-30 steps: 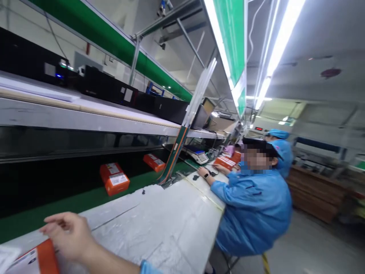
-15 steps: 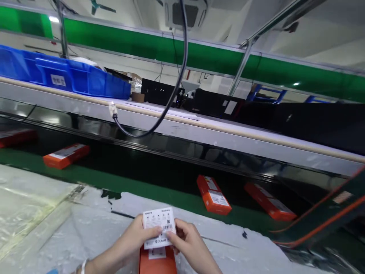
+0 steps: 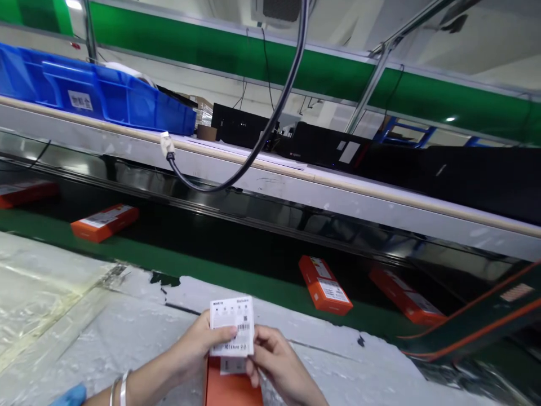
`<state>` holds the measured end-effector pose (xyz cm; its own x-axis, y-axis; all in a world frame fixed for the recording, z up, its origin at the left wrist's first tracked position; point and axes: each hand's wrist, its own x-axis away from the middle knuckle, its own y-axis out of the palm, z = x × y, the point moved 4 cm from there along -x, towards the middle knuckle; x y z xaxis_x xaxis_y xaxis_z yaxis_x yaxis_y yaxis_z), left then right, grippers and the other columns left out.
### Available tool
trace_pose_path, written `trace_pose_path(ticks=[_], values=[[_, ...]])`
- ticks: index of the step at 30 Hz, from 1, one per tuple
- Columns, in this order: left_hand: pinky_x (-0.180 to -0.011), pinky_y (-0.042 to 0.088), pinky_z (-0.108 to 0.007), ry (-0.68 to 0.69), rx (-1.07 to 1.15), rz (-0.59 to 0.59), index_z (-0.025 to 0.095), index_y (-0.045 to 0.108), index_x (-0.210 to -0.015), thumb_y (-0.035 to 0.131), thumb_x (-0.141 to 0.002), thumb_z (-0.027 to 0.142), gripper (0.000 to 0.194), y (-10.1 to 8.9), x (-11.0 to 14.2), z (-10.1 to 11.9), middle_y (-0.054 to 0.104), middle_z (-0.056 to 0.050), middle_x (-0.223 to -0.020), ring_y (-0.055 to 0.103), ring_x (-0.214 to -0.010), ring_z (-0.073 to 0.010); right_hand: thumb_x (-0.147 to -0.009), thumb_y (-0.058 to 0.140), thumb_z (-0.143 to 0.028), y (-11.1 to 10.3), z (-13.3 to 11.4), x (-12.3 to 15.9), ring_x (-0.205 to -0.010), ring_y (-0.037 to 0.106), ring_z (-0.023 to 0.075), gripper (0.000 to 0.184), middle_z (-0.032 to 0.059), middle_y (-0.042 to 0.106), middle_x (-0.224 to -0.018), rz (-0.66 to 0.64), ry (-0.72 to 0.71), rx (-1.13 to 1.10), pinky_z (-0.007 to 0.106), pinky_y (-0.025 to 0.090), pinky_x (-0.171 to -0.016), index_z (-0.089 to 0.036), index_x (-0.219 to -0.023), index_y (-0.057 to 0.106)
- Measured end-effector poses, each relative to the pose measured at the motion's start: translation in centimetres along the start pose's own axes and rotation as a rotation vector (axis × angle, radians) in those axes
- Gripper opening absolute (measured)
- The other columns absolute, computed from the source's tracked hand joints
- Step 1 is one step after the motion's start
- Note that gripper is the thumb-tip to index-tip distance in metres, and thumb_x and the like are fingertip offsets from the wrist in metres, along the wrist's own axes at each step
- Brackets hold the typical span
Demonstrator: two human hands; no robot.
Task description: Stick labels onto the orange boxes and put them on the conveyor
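Note:
My left hand grips a white printed label, which may be a stack, with the thumb lying flat across its front. The label bears small icons, a barcode and text. At its lower right edge, the thumb and fingers of my right hand are pinched together. An orange box with a pale sticker on top rests on the covered bench just below the label, partly hidden by it and by my hands.
Beyond the plastic-covered bench runs a green conveyor belt carrying several orange boxes. Above it, a shelf holds a blue bin and dark equipment. A cable with a pale connector hangs in front.
My right thumb has slid off the label's face to its lower right edge. The label has shifted slightly up and left in view. The camera view has tilted a little.

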<state>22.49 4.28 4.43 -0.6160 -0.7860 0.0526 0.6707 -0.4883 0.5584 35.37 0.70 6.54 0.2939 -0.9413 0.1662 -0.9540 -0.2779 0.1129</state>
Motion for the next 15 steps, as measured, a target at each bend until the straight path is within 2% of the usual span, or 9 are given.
trace_pose_path(ticks=[3, 4, 6, 8, 10, 13, 15], values=[[-0.070, 0.052, -0.034, -0.013, -0.053, -0.224, 0.006, 0.065, -0.100, 0.081, -0.067, 0.039, 0.049, 1.0, 0.6, -0.6, 0.069, -0.017, -0.082, 0.066, -0.072, -0.0271, -0.061, 0.077, -0.052, 0.3, 2.3, -1.1, -0.037, 0.042, 0.0077, 0.043, -0.0011, 0.051, -0.047, -0.015, 0.061, -0.030, 0.017, 0.032, -0.040, -0.012, -0.070, 0.061], [-0.071, 0.052, -0.035, 0.010, -0.101, -0.245, 0.007, 0.065, -0.102, 0.079, -0.070, 0.039, 0.048, 1.0, 0.7, -0.7, 0.069, -0.017, -0.082, 0.066, -0.073, -0.0268, -0.060, 0.078, -0.050, 0.1, 2.5, -1.4, -0.038, 0.043, 0.0084, 0.042, -0.0008, 0.052, -0.047, -0.001, 0.055, -0.004, 0.018, 0.032, -0.041, -0.012, -0.070, 0.062], [-0.078, 0.052, -0.036, 0.082, -0.216, -0.175, 0.009, 0.063, -0.108, 0.075, -0.075, 0.039, 0.046, 0.4, 0.7, -0.5, 0.069, -0.016, -0.091, 0.066, -0.082, -0.0271, -0.063, 0.076, -0.047, -0.8, 2.1, -1.6, -0.041, 0.045, 0.0096, 0.038, -0.0004, 0.054, -0.050, 0.059, 0.006, 0.059, 0.018, 0.031, -0.042, -0.012, -0.073, 0.064], [-0.085, 0.051, -0.036, 0.134, -0.310, -0.058, 0.011, 0.062, -0.110, 0.074, -0.076, 0.043, 0.048, -0.3, 0.4, 0.0, 0.067, -0.014, -0.104, 0.064, -0.095, -0.0284, -0.072, 0.070, -0.047, -2.0, 0.6, -1.3, -0.046, 0.047, 0.0099, 0.036, -0.0004, 0.057, -0.056, 0.170, -0.079, 0.111, 0.018, 0.030, -0.044, -0.012, -0.079, 0.065], [-0.088, 0.050, -0.034, 0.135, -0.364, -0.001, 0.012, 0.062, -0.110, 0.073, -0.074, 0.048, 0.052, -0.5, 0.1, 0.3, 0.065, -0.013, -0.111, 0.061, -0.102, -0.0289, -0.078, 0.064, -0.046, -2.8, -1.3, -0.5, -0.056, 0.052, 0.0120, 0.034, 0.0015, 0.062, -0.069, 0.277, -0.173, 0.180, 0.020, 0.033, -0.049, -0.014, -0.087, 0.066], [-0.090, 0.049, -0.033, 0.157, -0.430, -0.002, 0.013, 0.061, -0.113, 0.071, -0.076, 0.048, 0.052, 0.3, -0.4, 0.7, 0.065, -0.012, -0.113, 0.060, -0.103, -0.0281, -0.080, 0.060, -0.038, -2.4, -3.6, 0.7, -0.071, 0.058, 0.0181, 0.026, 0.0048, 0.067, -0.082, 0.364, -0.267, 0.418, 0.024, 0.039, -0.060, -0.015, -0.089, 0.067], [-0.092, 0.048, -0.033, 0.199, -0.471, -0.032, 0.016, 0.061, -0.116, 0.070, -0.078, 0.044, 0.048, 0.3, 0.2, 1.0, 0.063, -0.010, -0.116, 0.059, -0.106, -0.0274, -0.079, 0.058, -0.035, -1.6, -4.1, 1.3, -0.067, 0.057, 0.0189, 0.020, 0.0037, 0.066, -0.074, 0.391, -0.298, 0.579, 0.026, 0.039, -0.060, -0.016, -0.076, 0.065]])
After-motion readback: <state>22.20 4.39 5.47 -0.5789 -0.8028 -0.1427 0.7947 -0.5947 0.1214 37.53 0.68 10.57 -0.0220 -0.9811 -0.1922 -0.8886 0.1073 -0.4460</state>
